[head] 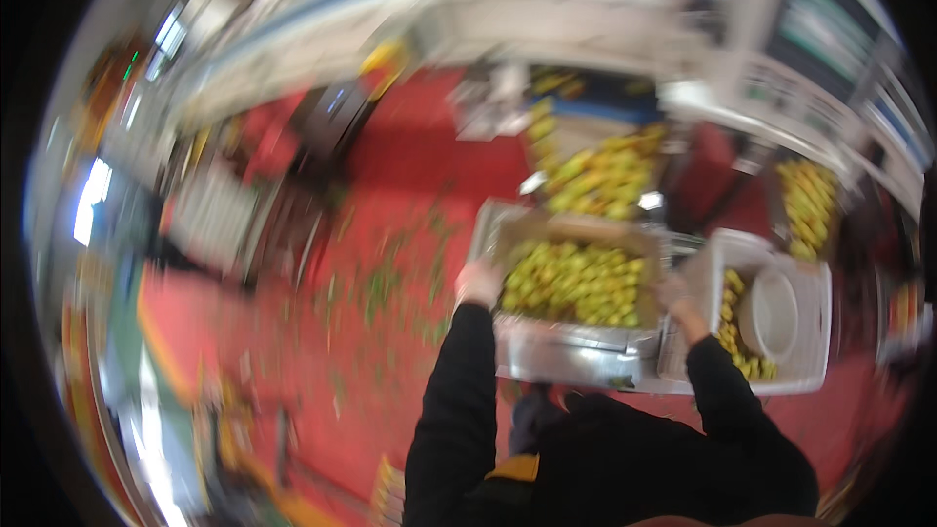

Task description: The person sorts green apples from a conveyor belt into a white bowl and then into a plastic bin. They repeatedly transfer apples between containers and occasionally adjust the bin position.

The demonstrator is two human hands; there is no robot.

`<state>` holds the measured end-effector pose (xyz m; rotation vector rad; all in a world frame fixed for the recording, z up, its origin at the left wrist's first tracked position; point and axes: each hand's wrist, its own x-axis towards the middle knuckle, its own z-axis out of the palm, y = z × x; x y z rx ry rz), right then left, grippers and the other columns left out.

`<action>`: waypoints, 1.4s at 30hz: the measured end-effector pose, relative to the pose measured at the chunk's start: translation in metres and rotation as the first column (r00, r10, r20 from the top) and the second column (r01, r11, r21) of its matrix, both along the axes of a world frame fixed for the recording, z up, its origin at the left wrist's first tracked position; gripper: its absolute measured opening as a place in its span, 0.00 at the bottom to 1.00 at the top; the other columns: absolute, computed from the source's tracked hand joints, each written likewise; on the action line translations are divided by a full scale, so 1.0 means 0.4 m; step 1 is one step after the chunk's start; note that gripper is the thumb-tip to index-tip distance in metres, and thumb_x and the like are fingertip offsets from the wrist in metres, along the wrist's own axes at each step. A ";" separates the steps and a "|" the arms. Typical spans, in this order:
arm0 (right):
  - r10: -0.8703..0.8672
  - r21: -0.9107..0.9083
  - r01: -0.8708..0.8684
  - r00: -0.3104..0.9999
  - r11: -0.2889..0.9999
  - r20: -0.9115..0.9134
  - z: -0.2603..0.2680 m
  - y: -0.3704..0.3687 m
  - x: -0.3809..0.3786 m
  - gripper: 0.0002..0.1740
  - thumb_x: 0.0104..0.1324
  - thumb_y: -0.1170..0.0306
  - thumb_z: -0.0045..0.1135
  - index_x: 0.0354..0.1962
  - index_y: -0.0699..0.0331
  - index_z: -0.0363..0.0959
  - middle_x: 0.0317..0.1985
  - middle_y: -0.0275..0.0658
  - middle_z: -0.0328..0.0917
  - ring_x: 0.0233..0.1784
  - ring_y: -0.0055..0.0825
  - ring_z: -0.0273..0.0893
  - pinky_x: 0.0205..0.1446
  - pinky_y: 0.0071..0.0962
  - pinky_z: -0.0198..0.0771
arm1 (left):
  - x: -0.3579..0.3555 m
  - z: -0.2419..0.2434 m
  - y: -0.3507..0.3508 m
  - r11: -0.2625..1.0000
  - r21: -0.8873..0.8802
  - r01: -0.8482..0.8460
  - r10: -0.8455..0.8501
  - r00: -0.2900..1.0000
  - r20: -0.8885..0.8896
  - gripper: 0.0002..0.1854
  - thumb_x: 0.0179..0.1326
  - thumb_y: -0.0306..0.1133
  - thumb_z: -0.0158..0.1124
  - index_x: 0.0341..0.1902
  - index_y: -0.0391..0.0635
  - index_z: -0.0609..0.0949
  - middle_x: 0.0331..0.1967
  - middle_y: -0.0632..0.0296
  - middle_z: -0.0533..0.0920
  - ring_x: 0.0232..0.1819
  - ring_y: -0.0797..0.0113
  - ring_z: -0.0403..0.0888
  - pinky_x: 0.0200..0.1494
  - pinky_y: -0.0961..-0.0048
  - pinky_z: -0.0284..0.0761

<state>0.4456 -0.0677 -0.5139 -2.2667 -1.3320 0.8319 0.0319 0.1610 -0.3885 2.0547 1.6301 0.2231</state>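
Observation:
In front of me is an open cardboard box (585, 230), heaped with small yellow-green fruit (578, 282). A shiny metal surface (578, 355) shows at its near side. My left hand (479, 283) grips the box's left edge, and my right hand (675, 294) is on its right edge. Both hands look thinly gloved, and motion blur hides the separate fingers. Close to the right hand stands a white plastic crate (820, 322). It holds more yellow fruit (732, 307) and a tilted white bucket (770, 313).
Beyond the box, yellow fruit (604, 176) lies on a machine chute. Another fruit-filled channel (807, 205) is at right, below a screen panel (827, 29). Green leaf scraps litter the red floor (395, 263). Left stands a dark machine (329, 117); a yellow rail (241, 432) is lower left.

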 end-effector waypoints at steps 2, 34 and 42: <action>0.090 0.048 -0.088 0.995 0.995 -0.051 -0.040 -0.071 0.121 0.15 0.70 0.68 0.49 0.50 0.53 0.81 0.37 0.45 0.80 0.37 0.40 0.78 0.40 0.38 0.75 | -0.052 0.040 -0.142 0.971 -0.190 -0.145 0.149 0.989 0.009 0.25 0.60 0.53 0.61 0.40 0.40 0.86 0.39 0.39 0.84 0.45 0.39 0.83 0.47 0.49 0.79; 0.910 -0.088 -0.930 0.368 0.357 -0.192 -0.841 -0.585 -1.907 0.17 0.57 0.64 0.64 0.32 0.74 0.80 0.27 0.52 0.83 0.31 0.41 0.82 0.35 0.42 0.73 | -1.457 -0.572 -1.893 0.038 -0.133 -0.990 0.914 -0.019 0.405 0.14 0.67 0.25 0.58 0.53 0.36 0.83 0.40 0.56 0.89 0.42 0.69 0.86 0.46 0.74 0.80; 0.743 -0.210 -0.940 0.341 0.268 -0.576 -0.892 -0.896 -2.494 0.22 0.62 0.62 0.64 0.46 0.71 0.78 0.43 0.50 0.82 0.46 0.41 0.81 0.47 0.40 0.75 | -0.868 -0.567 -2.263 -0.148 -0.786 -0.601 0.828 -0.510 0.234 0.19 0.73 0.26 0.55 0.64 0.35 0.76 0.56 0.56 0.84 0.58 0.70 0.81 0.61 0.74 0.76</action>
